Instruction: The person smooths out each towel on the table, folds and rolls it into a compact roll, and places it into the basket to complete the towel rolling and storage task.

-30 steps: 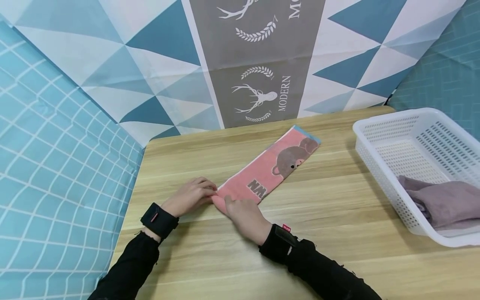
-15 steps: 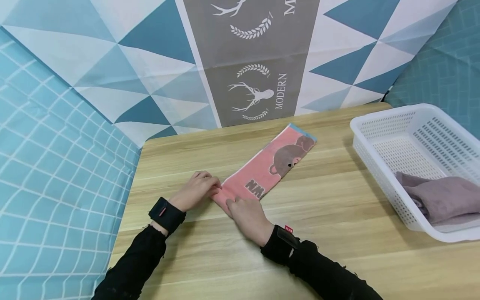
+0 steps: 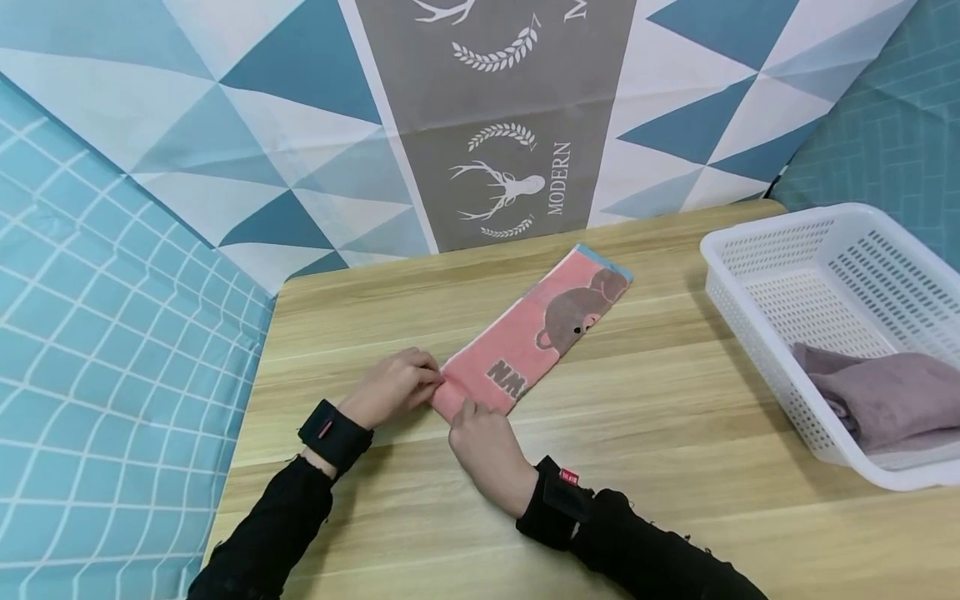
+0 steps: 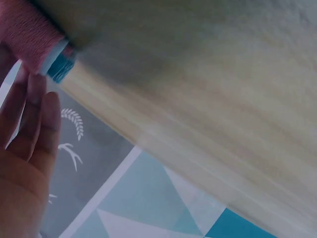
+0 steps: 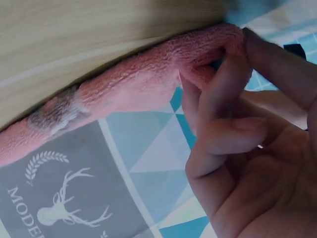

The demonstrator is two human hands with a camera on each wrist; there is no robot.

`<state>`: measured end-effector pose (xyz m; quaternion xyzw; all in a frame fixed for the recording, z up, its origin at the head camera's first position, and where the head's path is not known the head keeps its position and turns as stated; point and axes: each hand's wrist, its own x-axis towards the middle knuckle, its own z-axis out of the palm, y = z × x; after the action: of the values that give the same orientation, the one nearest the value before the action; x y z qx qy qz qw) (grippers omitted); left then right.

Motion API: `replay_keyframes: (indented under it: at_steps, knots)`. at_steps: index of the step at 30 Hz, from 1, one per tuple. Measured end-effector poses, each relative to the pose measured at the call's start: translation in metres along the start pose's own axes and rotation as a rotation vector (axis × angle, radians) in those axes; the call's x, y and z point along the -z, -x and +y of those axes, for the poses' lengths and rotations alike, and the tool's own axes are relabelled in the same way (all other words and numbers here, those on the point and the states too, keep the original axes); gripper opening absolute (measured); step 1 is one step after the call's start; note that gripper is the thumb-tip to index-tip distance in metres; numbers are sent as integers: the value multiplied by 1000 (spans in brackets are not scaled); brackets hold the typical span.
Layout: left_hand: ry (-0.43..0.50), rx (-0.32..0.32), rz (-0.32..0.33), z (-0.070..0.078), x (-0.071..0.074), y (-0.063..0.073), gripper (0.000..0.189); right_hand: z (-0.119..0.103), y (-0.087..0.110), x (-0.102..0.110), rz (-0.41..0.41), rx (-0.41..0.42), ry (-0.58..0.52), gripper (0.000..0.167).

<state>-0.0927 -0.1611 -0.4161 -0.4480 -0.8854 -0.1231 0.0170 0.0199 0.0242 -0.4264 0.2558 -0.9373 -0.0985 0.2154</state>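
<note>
A pink towel [image 3: 517, 337], folded into a long strip, lies slantwise on the wooden table, showing a grey-brown bear, grey letters and a blue far end. At its near end, my left hand [image 3: 390, 390] pinches the left corner. My right hand [image 3: 489, 454] grips the other corner of that end, knuckles up. In the right wrist view, thumb and forefinger of the right hand [image 5: 247, 158] pinch the towel's edge [image 5: 133, 82], which bends up there. The left wrist view has the left hand's fingers [image 4: 42, 131] beside the pink cloth, its blue trim behind them.
To the right stands a white perforated basket [image 3: 780, 379] with a folded mauve cloth [image 3: 892, 400] inside. The wooden table [image 3: 637, 450] ends at the back against a patterned blue, white and grey cloth [image 3: 517, 100]. A blue checked sheet [image 3: 127, 358] borders its left side.
The towel's near end, rolled or creased between my hands earlier, now lies flatter. My right hand has shifted slightly down toward the near corner; the left stays at its corner.
</note>
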Motion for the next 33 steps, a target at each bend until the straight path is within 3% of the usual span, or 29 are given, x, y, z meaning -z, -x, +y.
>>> replay_keyframes:
  at_steps: [6, 9, 15, 19, 22, 28, 30, 33]
  knots:
    - [18, -9, -69, 2, 4, 6, 41, 1, 0, -2, 16, -4, 24, 13]
    - [5, 1, -86, 0, 5, 8, 45, 4, 1, -3, 21, -23, -14, 8]
    - [-3, 31, -104, -1, 5, 9, 27, 8, -1, -7, -51, -33, -234, 13]
    - [-6, 38, -137, 1, 8, 11, 24, 12, -2, -7, -120, -89, -430, 18]
    - [15, 44, -148, 3, 9, 13, 25, 16, 1, -3, -187, -118, -507, 15]
    - [126, 82, -143, 8, 6, 14, 28, 26, 7, 5, -312, -202, -567, 12]
    - [141, 75, -137, 9, 4, 13, 25, 27, 9, 6, -294, -212, -550, 12]
    - [150, 63, -136, 11, 1, 11, 25, 26, 15, 6, -201, -194, -473, 14]
